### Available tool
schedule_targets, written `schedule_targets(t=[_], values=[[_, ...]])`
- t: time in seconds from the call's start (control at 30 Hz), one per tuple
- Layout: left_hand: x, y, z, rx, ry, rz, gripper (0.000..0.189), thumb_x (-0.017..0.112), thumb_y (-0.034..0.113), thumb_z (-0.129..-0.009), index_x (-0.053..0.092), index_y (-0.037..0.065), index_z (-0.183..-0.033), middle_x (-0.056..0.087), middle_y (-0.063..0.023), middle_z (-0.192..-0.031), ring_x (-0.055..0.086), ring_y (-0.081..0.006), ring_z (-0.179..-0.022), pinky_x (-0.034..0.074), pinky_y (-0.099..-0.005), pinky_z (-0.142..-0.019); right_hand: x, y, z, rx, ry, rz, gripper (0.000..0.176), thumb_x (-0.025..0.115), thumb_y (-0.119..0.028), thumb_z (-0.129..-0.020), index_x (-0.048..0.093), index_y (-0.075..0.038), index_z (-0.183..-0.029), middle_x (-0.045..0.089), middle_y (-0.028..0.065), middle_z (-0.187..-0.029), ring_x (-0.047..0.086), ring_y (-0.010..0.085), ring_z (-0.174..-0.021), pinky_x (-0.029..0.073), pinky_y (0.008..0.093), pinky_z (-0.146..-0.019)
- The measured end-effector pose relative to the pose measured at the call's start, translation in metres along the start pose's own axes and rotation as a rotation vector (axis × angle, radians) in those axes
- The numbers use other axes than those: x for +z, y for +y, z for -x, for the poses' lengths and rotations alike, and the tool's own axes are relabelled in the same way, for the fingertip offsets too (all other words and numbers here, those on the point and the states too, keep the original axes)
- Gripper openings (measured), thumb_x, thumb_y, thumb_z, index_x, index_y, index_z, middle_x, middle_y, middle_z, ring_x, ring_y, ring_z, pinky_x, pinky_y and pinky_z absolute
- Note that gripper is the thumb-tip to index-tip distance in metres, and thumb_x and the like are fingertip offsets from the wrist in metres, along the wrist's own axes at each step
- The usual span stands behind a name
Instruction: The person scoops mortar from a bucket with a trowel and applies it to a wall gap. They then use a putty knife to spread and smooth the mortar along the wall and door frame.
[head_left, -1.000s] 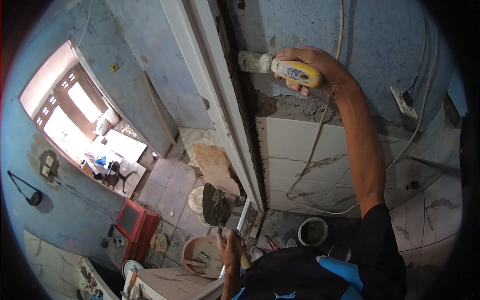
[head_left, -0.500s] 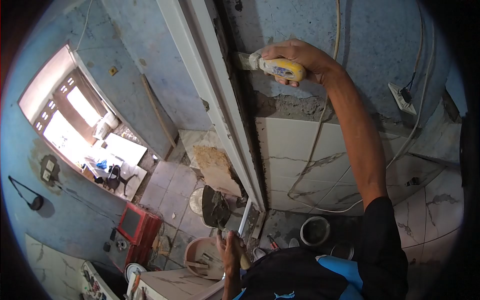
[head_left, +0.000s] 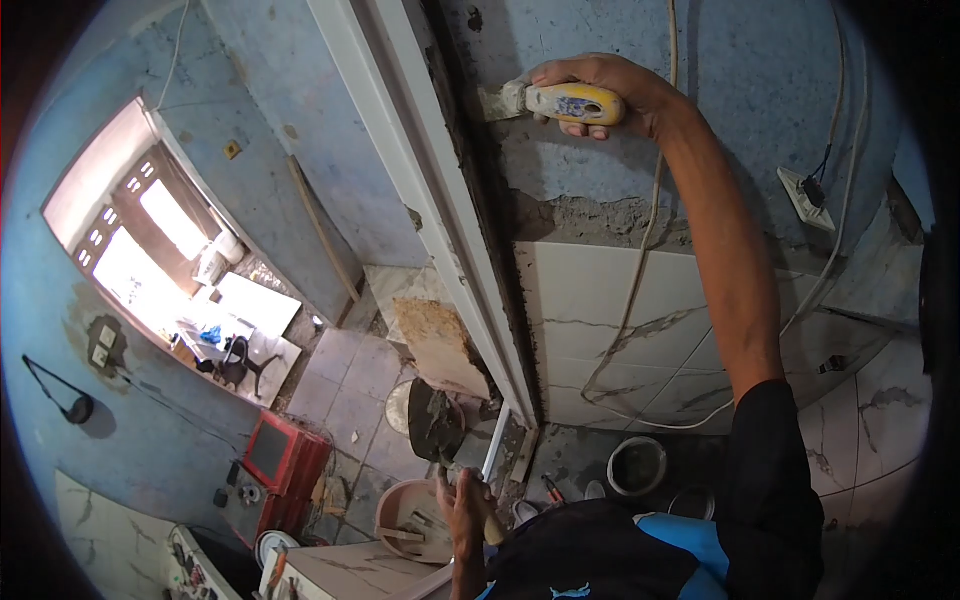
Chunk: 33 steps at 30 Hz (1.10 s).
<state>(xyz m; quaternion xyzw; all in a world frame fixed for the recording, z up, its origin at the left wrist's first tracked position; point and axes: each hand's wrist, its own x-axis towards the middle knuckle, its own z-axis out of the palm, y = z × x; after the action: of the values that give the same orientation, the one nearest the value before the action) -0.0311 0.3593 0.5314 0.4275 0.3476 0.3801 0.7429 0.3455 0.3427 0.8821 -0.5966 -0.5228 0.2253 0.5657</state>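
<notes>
Higher up the wall than a second ago, my right hand (head_left: 600,85) has carried the putty knife (head_left: 572,102) along the dark mortar seam (head_left: 490,230). The left hand (head_left: 462,500) has barely shifted.

From the head view, the only one I have, the right hand is wrapped tight round the knife's yellow handle. The arm is stretched almost straight, and the grey blade lies flat against the wall just where the seam meets the white door frame (head_left: 420,200). I judge the flat angle lets the blade press into that narrow gap rather than dig at it.

Far below, near my chest, the left hand is closed on the handle of a trowel (head_left: 435,422). Its face is turned up and loaded with dark mortar, level I think so that the load does not slide off, and low enough to stay clear of the working arm.

Under the bare blue plaster sit white veined tiles (head_left: 590,300), with a loose cable (head_left: 640,250) hanging across them. On the floor I see a small bucket (head_left: 637,466) near the foot of the frame, a pinkish basin (head_left: 405,510) beside the left hand and a red box (head_left: 280,450) further left.
</notes>
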Motion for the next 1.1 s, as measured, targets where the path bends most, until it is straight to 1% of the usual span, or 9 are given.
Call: schedule_targets(t=[0.37,0.53,0.67,0.73,0.83,0.87,0.9,1.0,1.1], values=[[0.004,0.0,0.004,-0.041,0.016,0.058,0.034,0.057,0.021,-0.089,0.037,0.007,-0.112,0.053,-0.0072,-0.075,0.052,-0.0147,-0.052,0.043,-0.0271,-0.041,-0.021,-0.001,-0.002,-0.008,-0.12,0.066,0.052,0.066,-0.036,-0.081,0.055,0.006,-0.109,0.061,0.0165,-0.079,0.059,0.0137,-0.051,0.047,0.0188,-0.033],[0.001,-0.007,0.003,-0.026,0.026,0.034,0.033,0.058,0.023,-0.089,0.039,0.008,-0.111,0.054,-0.0074,-0.076,0.052,-0.0152,-0.051,0.042,-0.0265,-0.04,-0.001,0.003,0.039,-0.137,0.06,-0.031,0.052,0.06,-0.036,-0.085,0.052,0.004,-0.116,0.06,0.0164,-0.083,0.058,0.0149,-0.054,0.049,0.0221,-0.038],[0.004,-0.001,0.004,-0.049,0.025,-0.004,0.031,0.058,0.023,-0.088,0.041,0.008,-0.11,0.054,-0.0079,-0.077,0.053,-0.0157,-0.049,0.041,-0.0269,-0.038,0.045,0.048,0.063,-0.273,0.13,-0.066,0.042,0.055,-0.032,-0.088,0.053,-0.001,-0.117,0.06,0.0138,-0.084,0.058,0.013,-0.058,0.05,0.0241,-0.047],[0.003,0.002,0.0,-0.03,-0.022,0.047,0.029,0.056,0.022,-0.089,0.041,0.005,-0.108,0.055,-0.0081,-0.077,0.052,-0.0147,-0.048,0.042,-0.0269,-0.037,0.07,0.073,0.089,-0.189,0.118,-0.089,0.043,0.054,-0.031,-0.09,0.053,-0.001,-0.12,0.059,0.0114,-0.087,0.059,0.0141,-0.068,0.05,0.0261,-0.062],[0.021,0.039,0.012,-0.155,-0.078,0.071,0.027,0.053,0.025,-0.09,0.046,0.002,-0.103,0.052,-0.0057,-0.073,0.05,-0.0109,-0.047,0.042,-0.0236,-0.037,0.116,0.115,0.127,-0.361,0.143,0.266,0.042,0.061,-0.024,-0.087,0.053,0.0,-0.12,0.057,0.01,-0.094,0.056,0.0174,-0.087,0.044,0.0271,-0.077],[0.021,0.044,0.015,-0.191,-0.115,0.135,0.029,0.053,0.024,-0.09,0.044,0.002,-0.107,0.052,-0.0059,-0.075,0.048,-0.0096,-0.047,0.041,-0.022,-0.037,0.126,0.121,0.138,-0.36,0.057,0.275,0.041,0.065,-0.02,-0.084,0.055,-0.002,-0.12,0.058,0.0114,-0.096,0.058,0.0202,-0.085,0.045,0.0284,-0.076],[0.017,0.047,0.015,-0.255,-0.195,0.269,0.048,0.052,0.018,-0.091,0.031,0.001,-0.13,0.052,-0.0086,-0.081,0.05,-0.0122,-0.051,0.042,-0.0244,-0.037,0.135,0.141,0.147,-0.418,0.055,0.329,0.042,0.067,-0.018,-0.082,0.056,-0.004,-0.12,0.058,0.0105,-0.097,0.058,0.0214,-0.085,0.046,0.0294,-0.075],[0.025,0.061,0.026,-0.303,-0.236,0.328,0.046,0.05,0.022,-0.091,0.035,-0.002,-0.128,0.049,-0.0099,-0.078,0.044,-0.0095,-0.044,0.038,-0.0208,-0.032,0.153,0.2,0.164,-0.537,0.054,0.462,0.043,0.07,-0.015,-0.078,0.058,-0.007,-0.119,0.059,0.0084,-0.1,0.058,0.0231,-0.085,0.047,0.0318,-0.074],[0.022,0.063,0.028,-0.385,-0.327,0.461,0.054,0.049,0.021,-0.093,0.025,0.002,-0.136,0.049,-0.0119,-0.081,0.047,-0.0122,-0.047,0.041,-0.0226,-0.034,0.162,0.223,0.174,-0.626,0.103,0.595,0.045,0.071,-0.013,-0.074,0.06,-0.012,-0.118,0.059,0.0062,-0.102,0.057,0.0232,-0.087,0.047,0.034,-0.076]])
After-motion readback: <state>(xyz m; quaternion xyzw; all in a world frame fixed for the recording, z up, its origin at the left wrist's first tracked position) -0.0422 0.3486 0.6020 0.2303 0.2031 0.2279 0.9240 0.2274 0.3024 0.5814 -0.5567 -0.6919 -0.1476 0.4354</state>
